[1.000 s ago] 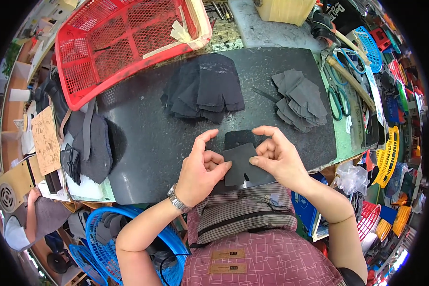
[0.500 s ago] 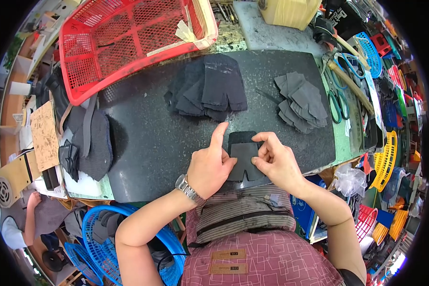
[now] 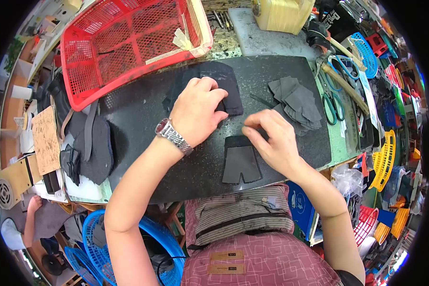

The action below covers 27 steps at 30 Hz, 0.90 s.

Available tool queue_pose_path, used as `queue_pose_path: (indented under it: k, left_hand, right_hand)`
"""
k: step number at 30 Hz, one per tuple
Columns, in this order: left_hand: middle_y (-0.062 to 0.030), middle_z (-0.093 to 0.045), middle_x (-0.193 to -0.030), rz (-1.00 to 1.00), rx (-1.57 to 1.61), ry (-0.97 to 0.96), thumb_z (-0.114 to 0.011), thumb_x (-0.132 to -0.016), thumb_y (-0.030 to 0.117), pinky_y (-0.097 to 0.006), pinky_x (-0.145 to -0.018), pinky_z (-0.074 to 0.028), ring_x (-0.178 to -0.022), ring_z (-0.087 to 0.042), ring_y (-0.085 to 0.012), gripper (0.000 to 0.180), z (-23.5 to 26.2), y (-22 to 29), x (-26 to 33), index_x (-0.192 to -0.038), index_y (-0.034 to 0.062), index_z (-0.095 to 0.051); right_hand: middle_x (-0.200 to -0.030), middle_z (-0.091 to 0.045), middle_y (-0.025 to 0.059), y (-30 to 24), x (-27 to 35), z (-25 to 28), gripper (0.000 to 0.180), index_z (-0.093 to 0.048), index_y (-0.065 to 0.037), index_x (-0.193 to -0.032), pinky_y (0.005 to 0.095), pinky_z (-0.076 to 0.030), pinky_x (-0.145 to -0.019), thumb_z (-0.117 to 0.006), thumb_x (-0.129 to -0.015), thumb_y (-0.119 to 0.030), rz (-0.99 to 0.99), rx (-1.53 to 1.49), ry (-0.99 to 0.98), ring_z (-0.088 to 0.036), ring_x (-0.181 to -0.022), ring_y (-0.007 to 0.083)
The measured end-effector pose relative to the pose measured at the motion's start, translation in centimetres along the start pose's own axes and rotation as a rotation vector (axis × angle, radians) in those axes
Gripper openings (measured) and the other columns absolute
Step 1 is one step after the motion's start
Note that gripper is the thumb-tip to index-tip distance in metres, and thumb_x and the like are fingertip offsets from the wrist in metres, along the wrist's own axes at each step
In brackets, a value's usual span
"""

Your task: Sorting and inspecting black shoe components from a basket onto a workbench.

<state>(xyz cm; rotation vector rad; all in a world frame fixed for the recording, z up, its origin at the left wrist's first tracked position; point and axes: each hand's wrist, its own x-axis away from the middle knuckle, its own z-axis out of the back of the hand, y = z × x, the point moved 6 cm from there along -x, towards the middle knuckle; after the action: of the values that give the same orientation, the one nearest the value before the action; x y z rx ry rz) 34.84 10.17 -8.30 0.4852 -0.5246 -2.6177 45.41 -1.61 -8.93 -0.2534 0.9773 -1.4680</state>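
Note:
A dark grey notched flat piece (image 3: 242, 164), which looks like leather or sheet material, lies on the black work board (image 3: 143, 157) in front of me. It rests on a darker piece (image 3: 237, 141) whose top edge shows beyond it. Over the stack of dark navy pieces (image 3: 232, 88) reaches my left hand (image 3: 193, 110), its fingers bent and its thumb apart from them at the stack's near edge. My right hand (image 3: 275, 140) hovers just right of the notched piece, fingers loosely curled, with a gap between thumb and forefinger and nothing seen in it. A fanned pile of grey pieces (image 3: 298, 102) lies farther right.
A red plastic basket (image 3: 128, 71) sits at the far left, partly over the board. Scissors (image 3: 333, 107) and a hammer (image 3: 345, 86) lie along the right side. Dark offcuts (image 3: 97, 148) are at the left. A blue basket (image 3: 93, 238) stands below the table edge.
Both hands have let go of the notched piece, which now lies on the board. My left hand has moved away from me to the navy stack; my right hand has lifted slightly away.

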Motion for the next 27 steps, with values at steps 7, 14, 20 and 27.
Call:
queue_pose_path:
  k: [7,14,20,27]
  left_hand:
    - [-0.0111,-0.067,-0.089,0.425,0.534,0.367,-0.063,-0.08,0.003,-0.03,-0.075,-0.051,-0.081,-0.064,-0.0218,0.011,1.8,-2.0,0.4,-0.091,0.0019,-0.066]
    - [-0.012,-0.062,-0.104,-0.413,-0.053,0.083,-0.069,-0.074,0.017,-0.036,-0.077,-0.05,-0.091,-0.06,-0.0262,0.033,-0.9,8.4,9.0,-0.104,0.0041,-0.064]
    - [-0.0119,-0.059,-0.11,-0.305,0.14,0.192,-0.074,-0.068,0.03,-0.04,-0.079,-0.046,-0.094,-0.056,-0.0284,0.048,-0.9,8.3,8.5,-0.107,0.0035,-0.063]
    - [-0.0127,-0.06,-0.108,-0.1,0.307,0.295,-0.073,-0.07,0.006,-0.037,-0.084,-0.048,-0.098,-0.057,-0.0305,0.036,-2.0,6.5,2.1,-0.105,0.0044,-0.064]
  right_hand:
    - [-0.099,-0.062,0.0124,0.5,-1.4,-3.4,0.033,-0.056,-0.001,-0.108,0.0383,-0.045,-0.087,-0.064,-0.076,-0.008,0.131,0.078,-0.075,-0.058,-0.093,0.0303]
    - [-0.096,-0.064,0.0115,3.9,-2.7,5.0,0.021,-0.063,-0.005,-0.099,0.0353,-0.05,-0.08,-0.066,-0.078,-0.007,-0.008,0.141,0.12,-0.062,-0.089,0.0289]
    - [-0.107,-0.062,0.0119,10.3,0.9,11.3,0.037,-0.063,-0.003,-0.101,0.0375,-0.045,-0.089,-0.073,-0.073,-0.026,-0.349,0.551,-0.078,-0.056,-0.102,0.0317]
    - [-0.089,-0.063,0.0034,6.0,1.5,10.7,0.016,-0.063,-0.008,-0.084,0.0358,-0.045,-0.082,-0.071,-0.071,-0.008,0.026,0.887,0.312,-0.059,-0.088,0.0212]
